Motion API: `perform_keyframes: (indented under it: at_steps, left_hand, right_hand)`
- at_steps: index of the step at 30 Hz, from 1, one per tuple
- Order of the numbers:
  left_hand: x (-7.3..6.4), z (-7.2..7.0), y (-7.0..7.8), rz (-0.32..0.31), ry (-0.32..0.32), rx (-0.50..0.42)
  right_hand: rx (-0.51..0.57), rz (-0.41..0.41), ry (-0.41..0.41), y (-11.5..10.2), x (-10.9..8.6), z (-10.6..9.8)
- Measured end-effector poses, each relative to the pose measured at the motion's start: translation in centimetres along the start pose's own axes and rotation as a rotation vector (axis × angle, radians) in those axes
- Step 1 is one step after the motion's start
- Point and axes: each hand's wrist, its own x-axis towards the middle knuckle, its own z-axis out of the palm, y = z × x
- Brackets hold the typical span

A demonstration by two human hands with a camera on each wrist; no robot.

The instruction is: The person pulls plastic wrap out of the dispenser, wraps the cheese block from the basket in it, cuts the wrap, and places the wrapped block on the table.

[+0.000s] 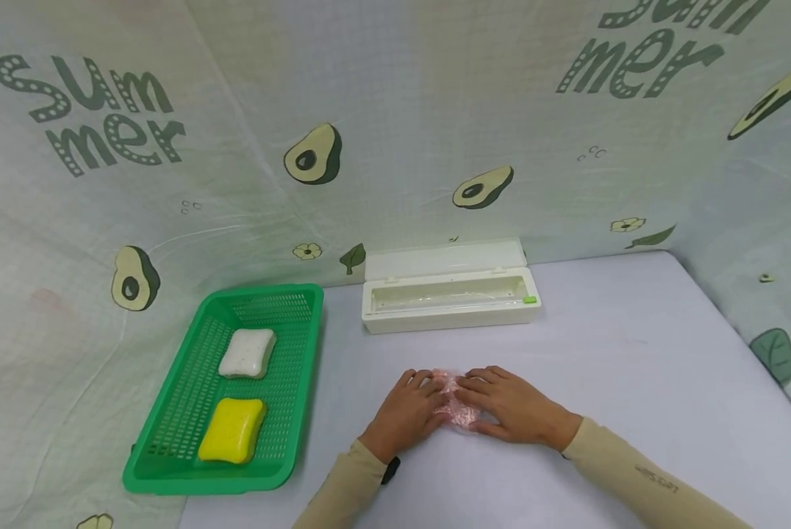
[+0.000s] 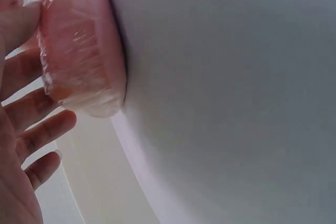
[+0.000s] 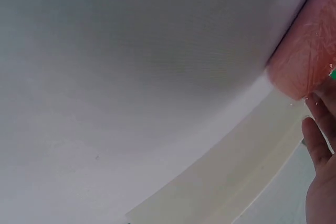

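A pink block [image 1: 460, 410] wrapped in clear, wrinkled plastic film lies on the table between both hands. My left hand [image 1: 405, 411] holds its left side, fingers at the far edge and thumb nearer me. On the opposite side, my right hand [image 1: 517, 406] holds it with fingers over the top and thumb at the near right corner. The left wrist view shows the film bunched on the pink block [image 2: 84, 40] under my left hand [image 2: 21, 129]. In the right wrist view, fingertips of my right hand [image 3: 323, 145] are right at the wrapped end of the block [image 3: 302, 56].
Behind the hands stands a white cling film dispenser [image 1: 451, 317], lid raised, with a green slider [image 1: 530, 300] at its right. A green basket [image 1: 303, 411] on the left holds a white block [image 1: 248, 353] and a yellow block [image 1: 233, 430]. A patterned cloth [image 1: 395, 147] hangs behind the table.
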Motion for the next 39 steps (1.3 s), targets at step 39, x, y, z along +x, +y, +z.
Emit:
perform_keyframes:
  at_steps: [39]
  left_hand:
    - [0.2,1.5,0.3,-0.528,0.220,-0.844]
  right_hand:
    - [0.279,0.456,0.123,1.4,4.6,0.4]
